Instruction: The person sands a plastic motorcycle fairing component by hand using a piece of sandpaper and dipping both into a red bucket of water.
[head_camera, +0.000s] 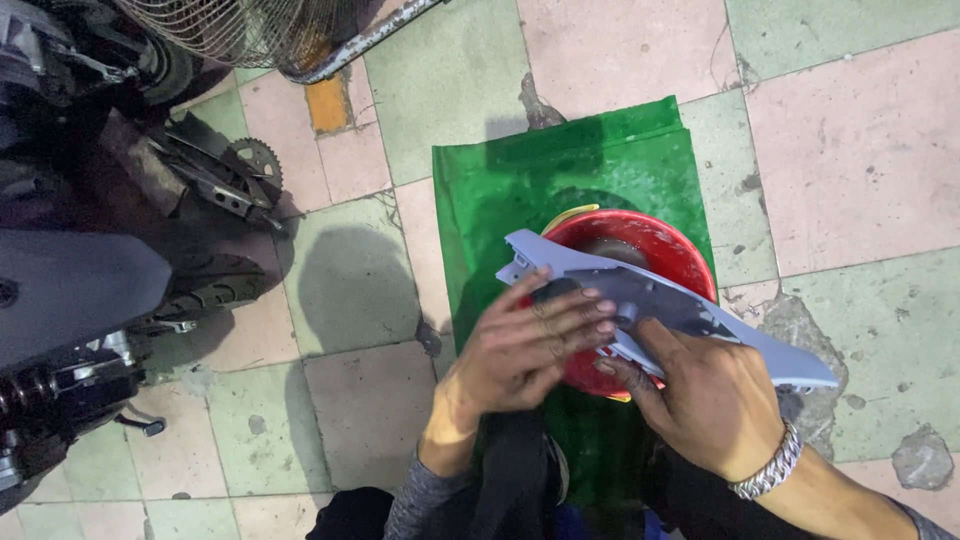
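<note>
Fingers (575, 322) of the left hand (520, 350) lie flat and close together on a grey plastic panel (655, 300), which rests across a red bucket (655, 245) on green sheeting (560, 165), while the right hand (705, 395) grips its lower edge.

Worn tiled floor (860, 150) of pale green and pink squares, cracked and chipped at right. Parked motorcycle (90, 290) with rear tyre and chain sprocket (252, 158) on left; wire fan guard (240, 30) far left. Dim light, soft shadows.
</note>
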